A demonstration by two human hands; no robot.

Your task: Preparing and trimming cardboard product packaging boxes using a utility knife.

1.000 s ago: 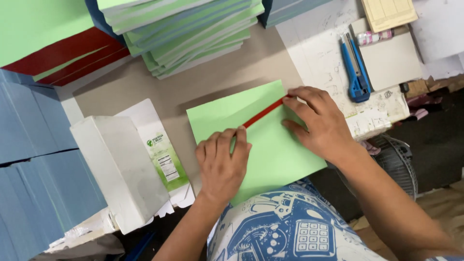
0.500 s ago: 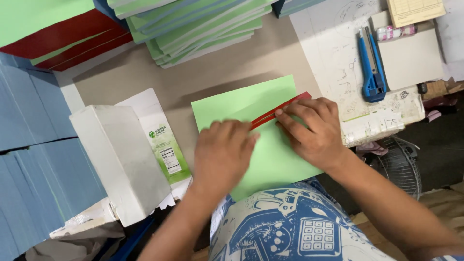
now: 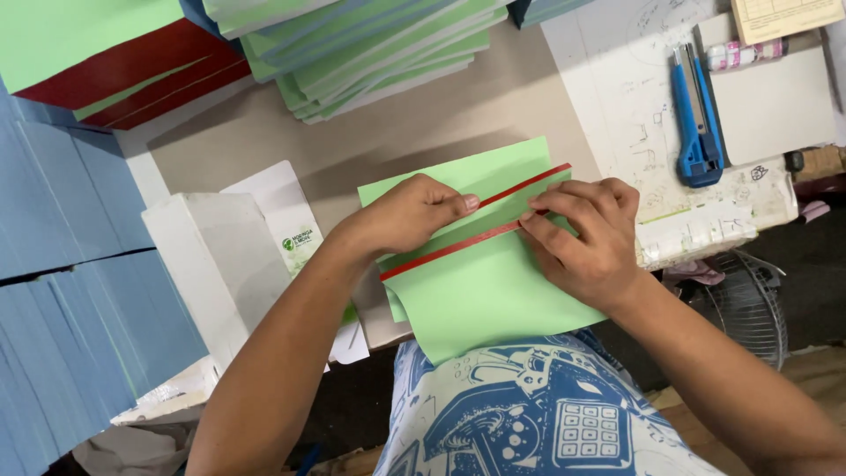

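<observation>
The left hand [image 3: 410, 216] lies flat, fingers together, pressing on the green sheet [image 3: 493, 300] near the table's front edge. The right hand [image 3: 586, 238] pinches the end of a red strip [image 3: 458, 247] that crosses the sheet. If the left hand loosens, I think the sheet could slide and the strip would sit crooked. If the right hand pulls too hard, the thin strip may tear.

At the left stand blue stacks [image 3: 62, 291], then a white box [image 3: 216, 264]. Green stacks [image 3: 379, 53] lie at the back of the brown table [image 3: 264, 141]. At the right lies a blue cutter [image 3: 696, 115] on a scribbled white board [image 3: 634, 132], and a fan [image 3: 749, 304] stands below.
</observation>
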